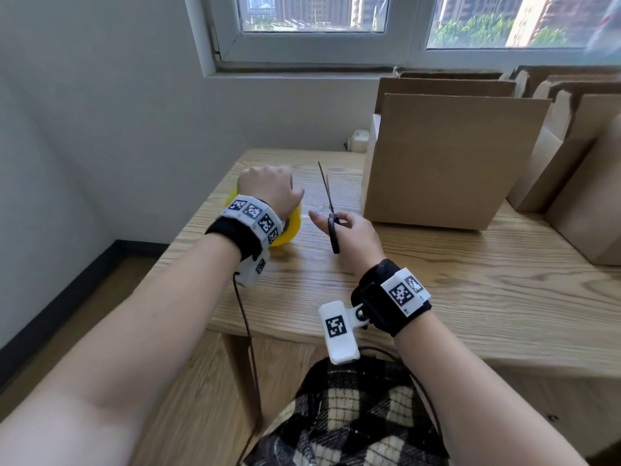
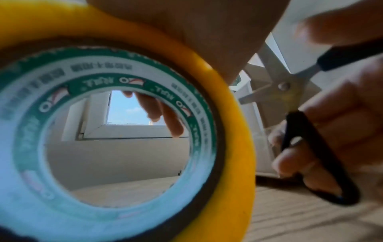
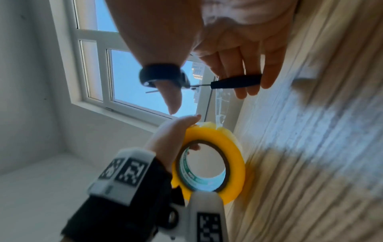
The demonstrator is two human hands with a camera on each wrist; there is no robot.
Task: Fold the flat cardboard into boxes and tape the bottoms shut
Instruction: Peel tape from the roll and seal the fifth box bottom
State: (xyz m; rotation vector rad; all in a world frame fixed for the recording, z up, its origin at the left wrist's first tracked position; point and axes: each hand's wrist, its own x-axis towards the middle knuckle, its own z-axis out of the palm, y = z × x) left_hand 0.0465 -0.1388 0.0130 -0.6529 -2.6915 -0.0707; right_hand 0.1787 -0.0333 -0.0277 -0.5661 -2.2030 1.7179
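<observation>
A yellow tape roll (image 1: 293, 227) stands on edge on the wooden table (image 1: 470, 297), and my left hand (image 1: 268, 190) grips it from above. In the left wrist view the tape roll (image 2: 232, 131) fills the frame, fingers showing through its core. My right hand (image 1: 351, 230) holds black-handled scissors (image 1: 333, 234) just right of the roll, blades parted and pointing away. A faint clear tape strip (image 1: 317, 206) runs from the roll toward a brown folded box (image 1: 450, 163). In the right wrist view my thumb is through one handle of the scissors (image 3: 236, 81), above the tape roll (image 3: 236, 147).
More brown boxes (image 1: 578, 146) stand along the right side of the table, under the window. A small white object (image 1: 358, 140) sits behind the table's far edge. A cable hangs from my left wrist over the table's near edge.
</observation>
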